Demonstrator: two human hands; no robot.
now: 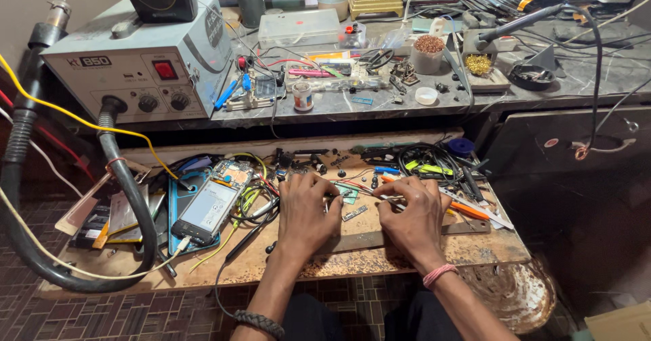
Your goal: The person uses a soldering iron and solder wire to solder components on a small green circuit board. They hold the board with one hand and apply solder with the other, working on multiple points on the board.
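Small green circuit board [348, 193] sits on the wooden surface [475, 246], right between the two hands and partly hidden by fingers. Looks thin, light, stiff and fragile; best gripped by the bare edges, not the component face. Likely to skate on the worn wood if pushed.

Left hand [308, 212]: fingers curled down, tips at the board's left edge. Can't tell if it pinches anything. Right hand [410, 212]: also curled, close to the board's right side, seems to hold a thin light-coloured tool [390, 198] pointing at the board, grip mostly hidden. Hands are near each other, not touching.

Just below the board: small dark flat part [354, 213] and a long metal ruler [461, 229] running under the right hand. Orange-handled tool [469, 211] just right of the right hand.

Left of the hands: opened phone [207, 209], back off, lying on a blue mat [178, 198], tangled wires around it. Behind, on the stone counter: grey rework station [135, 63] with black hose [129, 192] looping down over the wood.
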